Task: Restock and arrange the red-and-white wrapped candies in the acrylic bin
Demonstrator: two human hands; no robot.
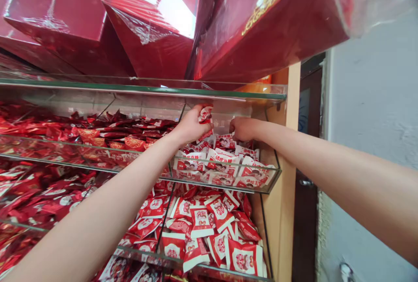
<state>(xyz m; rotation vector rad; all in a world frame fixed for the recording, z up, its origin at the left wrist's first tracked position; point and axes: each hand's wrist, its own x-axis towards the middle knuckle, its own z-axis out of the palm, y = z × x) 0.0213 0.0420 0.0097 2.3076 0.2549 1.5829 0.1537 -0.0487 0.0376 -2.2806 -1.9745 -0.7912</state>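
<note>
My left hand [191, 124] reaches into the upper right glass bin [225, 181] and is closed round a small red-and-white candy packet [205, 114], held just under the glass shelf above. My right hand [242, 128] lies further right in the same bin, fingers curled down onto the pile of red-and-white packets [225, 160]; what it grips, if anything, is hidden. Both forearms stretch in from the bottom corners.
A lower bin [209, 225] holds more red-and-white packets. Bins to the left [81, 142] are full of dark red wrappers. Large red wrapped gift boxes [156, 20] sit on the top glass shelf [143, 88]. A wooden post [287, 177] and grey wall [375, 112] stand right.
</note>
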